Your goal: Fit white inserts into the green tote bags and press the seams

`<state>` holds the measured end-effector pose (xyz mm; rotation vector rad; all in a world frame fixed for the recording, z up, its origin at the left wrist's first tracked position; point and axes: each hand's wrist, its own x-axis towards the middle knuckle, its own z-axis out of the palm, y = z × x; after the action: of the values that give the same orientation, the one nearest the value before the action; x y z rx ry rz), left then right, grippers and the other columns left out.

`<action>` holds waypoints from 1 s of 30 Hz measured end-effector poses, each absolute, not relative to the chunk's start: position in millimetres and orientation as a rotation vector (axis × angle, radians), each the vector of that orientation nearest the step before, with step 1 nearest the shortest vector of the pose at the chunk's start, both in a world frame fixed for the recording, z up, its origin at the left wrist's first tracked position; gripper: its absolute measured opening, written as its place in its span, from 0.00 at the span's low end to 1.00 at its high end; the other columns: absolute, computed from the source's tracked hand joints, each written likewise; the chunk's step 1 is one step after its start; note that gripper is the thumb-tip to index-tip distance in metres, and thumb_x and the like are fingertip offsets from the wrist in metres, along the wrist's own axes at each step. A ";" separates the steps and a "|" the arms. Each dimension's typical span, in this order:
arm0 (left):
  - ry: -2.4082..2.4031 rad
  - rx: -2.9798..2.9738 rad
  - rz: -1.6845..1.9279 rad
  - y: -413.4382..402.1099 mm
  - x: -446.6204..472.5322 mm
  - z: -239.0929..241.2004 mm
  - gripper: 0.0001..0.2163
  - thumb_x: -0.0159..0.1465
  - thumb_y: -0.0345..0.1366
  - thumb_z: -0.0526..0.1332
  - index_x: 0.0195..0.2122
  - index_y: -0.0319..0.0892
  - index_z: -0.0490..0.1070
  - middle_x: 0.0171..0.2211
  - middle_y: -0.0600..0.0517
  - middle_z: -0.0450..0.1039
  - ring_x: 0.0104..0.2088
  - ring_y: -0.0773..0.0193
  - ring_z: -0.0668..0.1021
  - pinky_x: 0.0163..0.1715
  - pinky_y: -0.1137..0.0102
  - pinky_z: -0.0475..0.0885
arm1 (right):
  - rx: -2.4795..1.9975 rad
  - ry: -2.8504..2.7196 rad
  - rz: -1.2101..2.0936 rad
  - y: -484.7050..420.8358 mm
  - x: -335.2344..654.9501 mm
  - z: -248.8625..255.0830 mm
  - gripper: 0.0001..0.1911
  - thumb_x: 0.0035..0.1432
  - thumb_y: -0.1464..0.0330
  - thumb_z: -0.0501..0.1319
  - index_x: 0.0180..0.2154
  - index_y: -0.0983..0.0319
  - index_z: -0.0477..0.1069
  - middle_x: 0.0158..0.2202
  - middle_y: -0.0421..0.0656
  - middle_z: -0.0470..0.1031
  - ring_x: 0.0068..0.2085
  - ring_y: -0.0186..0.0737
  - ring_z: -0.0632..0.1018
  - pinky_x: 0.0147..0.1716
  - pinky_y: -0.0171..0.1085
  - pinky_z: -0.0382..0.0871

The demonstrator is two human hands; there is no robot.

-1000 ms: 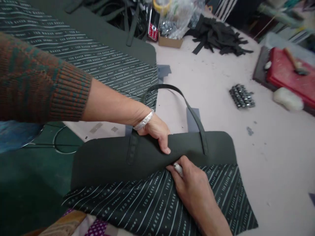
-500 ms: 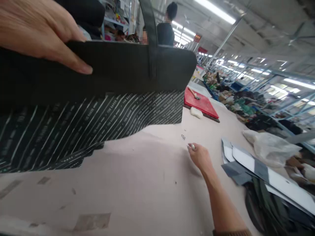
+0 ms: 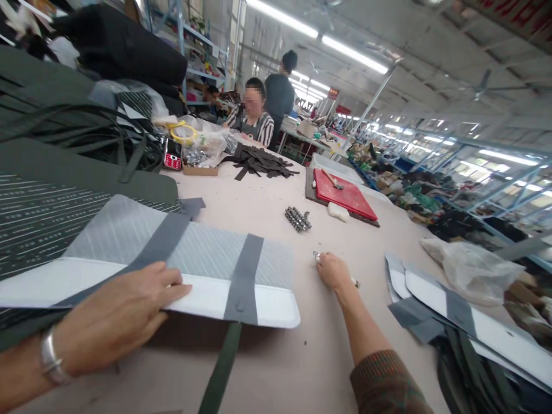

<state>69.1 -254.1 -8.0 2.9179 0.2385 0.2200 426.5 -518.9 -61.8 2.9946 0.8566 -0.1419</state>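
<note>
My left hand [image 3: 116, 313] grips the near edge of a bag panel [image 3: 267, 299], fingers on top. Its white and pale striped backing faces up, crossed by grey strips [image 3: 244, 276]. From its near edge a dark green strap [image 3: 222, 368] hangs towards me. Over the tabletop, right of the panel, my right hand [image 3: 334, 270] is closed round a slim tool. The tool's silvery tip [image 3: 317, 256] pokes out at the front and a pale end [image 3: 355, 282] behind; its kind is unclear. Beyond that hand lies a cluster of small metal pieces [image 3: 297, 219].
Dark green panels with straps [image 3: 86, 167] are piled at left. A red board [image 3: 345, 195] bears a hammer [image 3: 333, 179], near dark strips [image 3: 263, 161]. More white-backed panels [image 3: 487, 322] and a plastic bag [image 3: 474, 264] lie at right. A person [image 3: 254, 118] sits across the table.
The panel has come down and turned over: its dark outside and printed lining faced me, now its white backing shows. My left hand has moved lower. The metal pieces have come into view.
</note>
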 end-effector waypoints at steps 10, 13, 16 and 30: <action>0.237 2.824 0.396 -333.3 21.0 -94.5 0.29 0.54 0.20 0.52 0.56 0.47 0.69 0.50 0.48 0.72 0.50 0.53 0.72 0.52 0.59 0.70 | 3.339 0.753 -0.433 -538.0 409.2 -34.6 0.18 0.64 0.58 0.54 0.31 0.64 0.71 0.18 0.34 0.66 0.20 0.31 0.69 0.23 0.33 0.65; 0.244 2.728 0.310 -335.1 17.5 -87.3 0.25 0.57 0.26 0.56 0.56 0.46 0.67 0.52 0.49 0.70 0.50 0.54 0.71 0.54 0.58 0.69 | 3.428 0.819 -0.642 -531.0 379.2 -23.3 0.20 0.61 0.56 0.51 0.29 0.63 0.70 0.12 0.31 0.55 0.15 0.31 0.62 0.17 0.33 0.58; 0.238 2.662 0.132 -335.7 17.4 -72.4 0.21 0.60 0.34 0.60 0.56 0.45 0.66 0.51 0.48 0.70 0.46 0.55 0.72 0.49 0.59 0.71 | 3.419 0.941 -0.818 -513.9 343.3 -15.2 0.22 0.56 0.51 0.53 0.29 0.63 0.71 0.12 0.32 0.56 0.15 0.31 0.61 0.17 0.33 0.55; 0.153 2.682 0.112 -330.2 18.5 -69.1 0.18 0.63 0.44 0.60 0.50 0.40 0.66 0.42 0.50 0.67 0.37 0.57 0.69 0.36 0.61 0.67 | 2.854 1.629 -0.892 -409.1 214.5 -36.2 0.15 0.60 0.60 0.53 0.27 0.59 0.72 0.20 0.36 0.71 0.22 0.33 0.69 0.24 0.33 0.59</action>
<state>18.5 -330.2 -69.1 2.6818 0.1532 0.1116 214.5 -409.1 -36.2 2.8543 1.6294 -0.8923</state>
